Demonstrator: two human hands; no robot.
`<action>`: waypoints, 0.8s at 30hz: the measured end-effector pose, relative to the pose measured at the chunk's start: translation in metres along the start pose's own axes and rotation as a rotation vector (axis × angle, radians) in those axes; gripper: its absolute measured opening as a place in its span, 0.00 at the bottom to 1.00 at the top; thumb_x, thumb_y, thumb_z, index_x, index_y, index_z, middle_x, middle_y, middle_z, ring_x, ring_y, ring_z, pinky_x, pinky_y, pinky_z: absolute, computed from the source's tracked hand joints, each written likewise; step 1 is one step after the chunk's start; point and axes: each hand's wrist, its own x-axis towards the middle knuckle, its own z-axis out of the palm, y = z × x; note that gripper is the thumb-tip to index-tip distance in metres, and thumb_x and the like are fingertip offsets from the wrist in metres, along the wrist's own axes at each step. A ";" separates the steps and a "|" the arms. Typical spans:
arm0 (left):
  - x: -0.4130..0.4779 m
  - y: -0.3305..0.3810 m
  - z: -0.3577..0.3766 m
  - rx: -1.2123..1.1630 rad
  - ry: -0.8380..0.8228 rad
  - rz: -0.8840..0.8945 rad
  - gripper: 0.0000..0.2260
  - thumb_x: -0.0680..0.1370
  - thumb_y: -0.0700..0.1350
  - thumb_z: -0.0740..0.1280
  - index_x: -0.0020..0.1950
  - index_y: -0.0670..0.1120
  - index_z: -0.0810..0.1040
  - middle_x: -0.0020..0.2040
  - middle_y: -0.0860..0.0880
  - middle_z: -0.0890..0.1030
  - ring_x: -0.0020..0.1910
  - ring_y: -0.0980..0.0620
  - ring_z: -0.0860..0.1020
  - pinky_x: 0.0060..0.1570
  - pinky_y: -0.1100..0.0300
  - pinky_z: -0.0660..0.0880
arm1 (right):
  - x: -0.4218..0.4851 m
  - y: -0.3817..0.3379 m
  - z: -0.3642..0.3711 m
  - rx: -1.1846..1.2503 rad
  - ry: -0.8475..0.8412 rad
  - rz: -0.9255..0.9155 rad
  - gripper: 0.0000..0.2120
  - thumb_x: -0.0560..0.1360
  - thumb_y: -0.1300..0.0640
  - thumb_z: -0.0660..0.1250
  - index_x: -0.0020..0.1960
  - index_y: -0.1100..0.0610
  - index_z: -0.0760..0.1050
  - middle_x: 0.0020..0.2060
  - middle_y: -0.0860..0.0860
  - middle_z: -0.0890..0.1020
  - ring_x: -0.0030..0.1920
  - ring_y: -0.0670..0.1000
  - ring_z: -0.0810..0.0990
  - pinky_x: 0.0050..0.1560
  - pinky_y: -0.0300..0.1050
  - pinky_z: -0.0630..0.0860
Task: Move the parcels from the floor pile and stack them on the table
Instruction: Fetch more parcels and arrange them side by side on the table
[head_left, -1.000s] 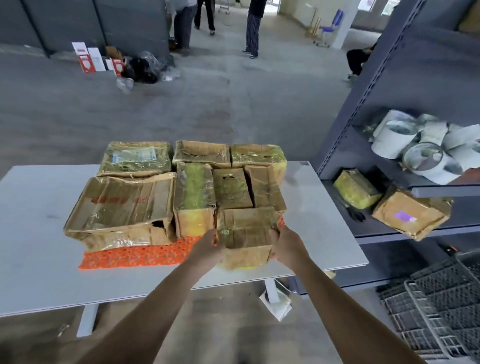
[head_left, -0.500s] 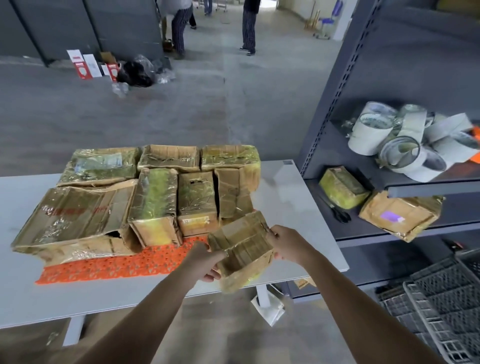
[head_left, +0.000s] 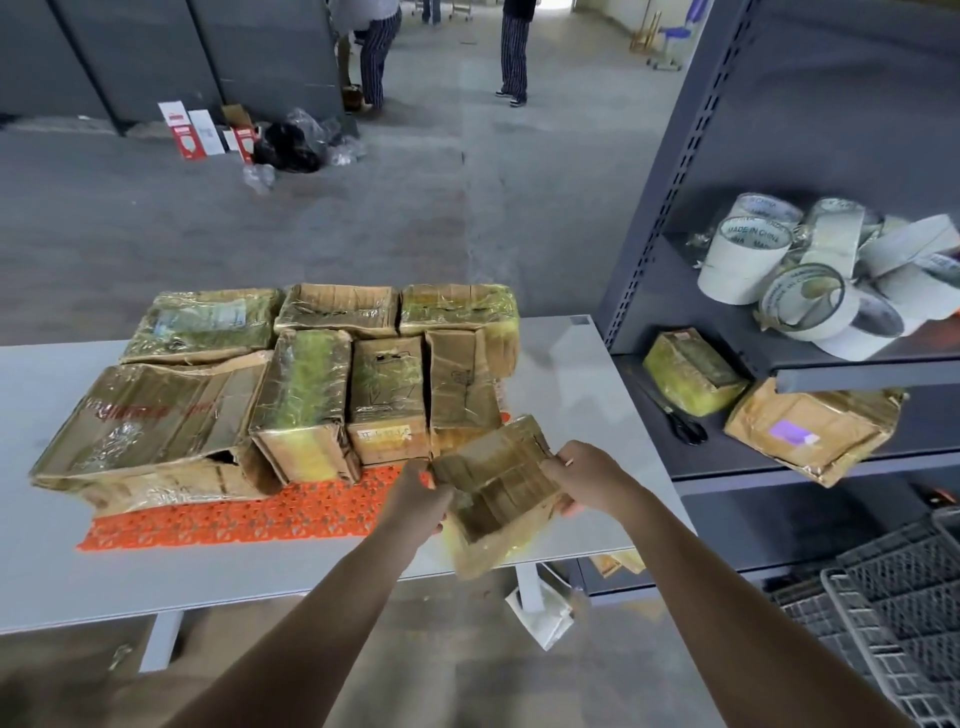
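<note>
Parcel (head_left: 498, 499), taped and tilted, hangs over the near right edge of the desk (head_left: 571, 374), gripped at its sides by the left hand (head_left: 415, 499) and right hand (head_left: 582, 478). Seven other parcels (head_left: 384, 395) already sit on the desk. This one is not yet down, and the floor pile is out of view.

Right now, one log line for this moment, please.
stage: placing | left hand: grips parcel | right hand: grips parcel | parcel: tilted over table front edge

parcel (head_left: 496, 488) pulled back, tilted askew
</note>
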 end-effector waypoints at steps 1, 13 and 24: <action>0.002 0.000 -0.004 -0.011 0.038 0.015 0.19 0.77 0.43 0.66 0.67 0.44 0.68 0.40 0.45 0.77 0.35 0.48 0.76 0.40 0.52 0.78 | -0.001 -0.003 0.001 0.030 -0.051 -0.003 0.14 0.80 0.52 0.59 0.50 0.63 0.72 0.43 0.62 0.84 0.36 0.55 0.86 0.50 0.51 0.81; 0.001 -0.007 -0.053 0.116 0.083 0.114 0.14 0.76 0.37 0.61 0.61 0.45 0.72 0.34 0.48 0.73 0.29 0.51 0.68 0.26 0.61 0.62 | -0.010 -0.048 0.043 -0.161 -0.128 -0.156 0.14 0.81 0.51 0.56 0.43 0.60 0.68 0.37 0.57 0.85 0.38 0.52 0.86 0.34 0.38 0.75; -0.003 -0.013 -0.050 0.047 0.026 0.051 0.25 0.77 0.41 0.64 0.74 0.43 0.63 0.45 0.51 0.71 0.36 0.53 0.73 0.33 0.59 0.70 | -0.020 -0.069 0.047 -0.137 0.197 -0.440 0.17 0.72 0.53 0.66 0.31 0.55 0.62 0.34 0.54 0.77 0.29 0.47 0.68 0.34 0.45 0.67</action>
